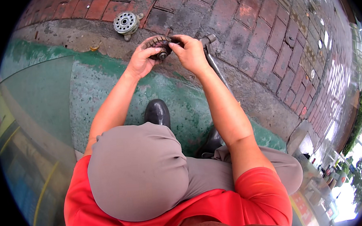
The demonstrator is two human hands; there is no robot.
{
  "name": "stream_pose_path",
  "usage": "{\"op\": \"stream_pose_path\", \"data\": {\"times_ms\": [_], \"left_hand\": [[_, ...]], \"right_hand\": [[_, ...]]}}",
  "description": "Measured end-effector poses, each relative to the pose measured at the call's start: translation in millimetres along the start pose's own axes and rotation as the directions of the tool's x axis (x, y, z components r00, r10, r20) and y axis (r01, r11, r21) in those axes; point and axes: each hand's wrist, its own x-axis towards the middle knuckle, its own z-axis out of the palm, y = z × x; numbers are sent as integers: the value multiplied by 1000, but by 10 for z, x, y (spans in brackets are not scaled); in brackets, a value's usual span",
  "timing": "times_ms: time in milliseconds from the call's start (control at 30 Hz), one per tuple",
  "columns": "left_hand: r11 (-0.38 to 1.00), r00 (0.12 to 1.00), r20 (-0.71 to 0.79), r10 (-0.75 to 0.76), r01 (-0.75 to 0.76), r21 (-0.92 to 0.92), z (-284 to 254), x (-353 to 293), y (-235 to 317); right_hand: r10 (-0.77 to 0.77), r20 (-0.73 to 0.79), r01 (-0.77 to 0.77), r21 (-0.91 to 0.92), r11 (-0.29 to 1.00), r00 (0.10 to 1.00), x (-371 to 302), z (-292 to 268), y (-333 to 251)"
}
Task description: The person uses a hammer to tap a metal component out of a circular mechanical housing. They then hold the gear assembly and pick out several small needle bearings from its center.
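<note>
Out in front of me, both hands hold a dark, greasy round motor part [162, 55] with a slotted rim and a stubby shaft end facing me. My left hand [141, 60] is closed around its left side, thumb across the front. At its right side my right hand [190, 53] is closed, thumb and fingers pinching the edge; what lies beneath those fingers is partly hidden. A hammer [208, 40] lies just right of my right hand, its handle running back behind my forearm. Beyond my left hand, a round metal motor housing [126, 23] with holes and mounting ears rests on the pavement.
Red-brown brick paving [248, 30] stretches ahead and right, past a grey concrete strip [70, 35]. A worn green-painted ledge [116, 75] runs under my dark boots [157, 113]. A glassy panel [37, 97] stands at left. My raised knee [137, 173] is close below my arms.
</note>
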Motion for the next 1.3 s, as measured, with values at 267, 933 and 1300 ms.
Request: {"op": "stream_pose_path", "data": {"times_ms": [267,933,1300], "left_hand": [[986,996,-23,-88,91,141,48,-47,33],[802,933,-200,-298,358,479,155,-55,133],[924,928,-30,-370,371,94,-126,-142,31]], "right_hand": [[-113,184,163,-287,944,976,25,-179,-131],[-104,371,334,-637,695,923,-46,-9,6],[12,212,36,-221,975,977,91,-347,164]]}}
